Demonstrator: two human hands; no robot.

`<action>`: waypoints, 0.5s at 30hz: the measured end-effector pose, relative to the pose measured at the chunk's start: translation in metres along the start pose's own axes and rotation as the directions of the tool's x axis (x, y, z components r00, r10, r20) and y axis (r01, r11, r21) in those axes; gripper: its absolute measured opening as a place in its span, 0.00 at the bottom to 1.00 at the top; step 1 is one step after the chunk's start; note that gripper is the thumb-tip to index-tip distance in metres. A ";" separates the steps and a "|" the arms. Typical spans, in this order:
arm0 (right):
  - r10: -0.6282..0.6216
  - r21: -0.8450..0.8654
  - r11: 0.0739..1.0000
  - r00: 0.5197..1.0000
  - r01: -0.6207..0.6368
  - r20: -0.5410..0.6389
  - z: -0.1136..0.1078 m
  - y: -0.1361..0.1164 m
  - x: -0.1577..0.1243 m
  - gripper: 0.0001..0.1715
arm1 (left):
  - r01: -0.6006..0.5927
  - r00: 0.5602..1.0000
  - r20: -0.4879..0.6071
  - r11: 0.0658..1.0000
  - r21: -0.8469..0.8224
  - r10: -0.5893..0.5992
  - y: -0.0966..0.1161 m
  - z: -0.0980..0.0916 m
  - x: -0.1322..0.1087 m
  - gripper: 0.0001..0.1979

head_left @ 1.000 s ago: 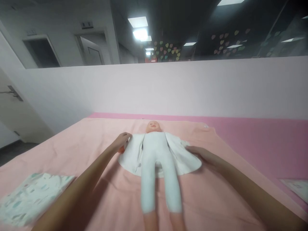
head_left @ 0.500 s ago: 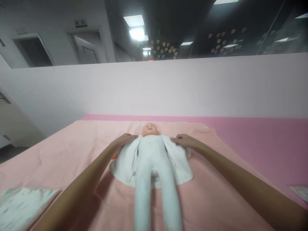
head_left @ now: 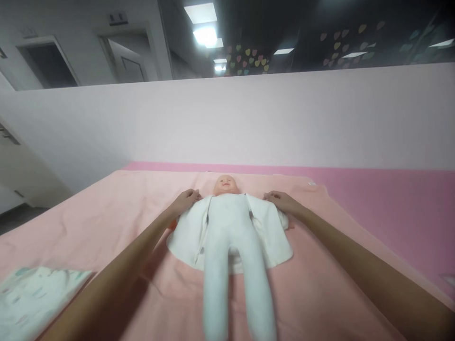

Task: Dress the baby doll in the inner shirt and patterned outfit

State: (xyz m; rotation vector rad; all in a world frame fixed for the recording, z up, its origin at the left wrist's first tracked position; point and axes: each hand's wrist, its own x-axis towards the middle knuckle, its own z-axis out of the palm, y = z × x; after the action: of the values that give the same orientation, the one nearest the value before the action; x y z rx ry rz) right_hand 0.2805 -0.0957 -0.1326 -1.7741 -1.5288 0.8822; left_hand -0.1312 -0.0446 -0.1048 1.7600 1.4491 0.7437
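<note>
A baby doll (head_left: 226, 185) lies on its back, its head toward the wall. White covers its torso and legs, and a white baby shirt (head_left: 192, 232) lies spread open on both sides of it. At the shirt's left shoulder is my left hand (head_left: 186, 201), fingers bent and closed at the cloth edge. My right hand (head_left: 284, 201) is at the opposite shoulder, its fingers curled together against the fabric. The fingertips of both hands are small and partly hidden. Bits of the doll's arms show at the sleeve ends.
Beneath the doll is a pink blanket (head_left: 88, 218) on a brighter pink surface (head_left: 391, 208). A folded, patterned white cloth (head_left: 39, 298) lies at the near left. Behind stands a low white wall (head_left: 249, 123) with dark glass above it.
My hands have shifted slightly outward along the shirt's shoulders, and the right front panel lies more spread. The view has tilted down a little.
</note>
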 end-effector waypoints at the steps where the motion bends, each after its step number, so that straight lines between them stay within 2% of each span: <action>1: -0.010 -0.015 1.000 1.000 0.010 -0.006 -0.002 0.005 -0.006 0.24 | -0.020 1.000 -0.020 1.000 -0.009 0.020 -0.005 -0.002 -0.003 0.32; 4: -0.041 -0.085 0.996 0.998 0.037 -0.046 -0.010 0.021 -0.035 0.23 | -0.054 0.997 -0.056 0.997 0.047 0.056 -0.018 -0.015 -0.023 0.30; 9: -0.207 -0.141 0.970 0.976 0.197 -0.064 -0.016 0.035 -0.082 0.21 | -0.110 0.993 0.052 0.992 0.061 0.107 -0.029 -0.035 -0.075 0.28; 12: -0.282 -0.070 0.958 0.957 0.278 -0.072 -0.010 0.033 -0.097 0.21 | -0.220 0.974 0.080 0.971 0.097 0.213 -0.037 -0.036 -0.091 0.29; 15: -0.347 -0.030 0.938 0.933 0.346 -0.093 -0.003 0.028 -0.104 0.21 | -0.348 0.937 0.084 0.922 0.170 0.338 -0.046 -0.035 -0.098 0.32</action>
State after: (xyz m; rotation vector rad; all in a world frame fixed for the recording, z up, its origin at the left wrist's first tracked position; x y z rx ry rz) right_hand 0.2882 -0.2029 -0.1445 -1.4675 -1.7169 0.6026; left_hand -0.2046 -0.1296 -0.1212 2.1954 1.2165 0.7511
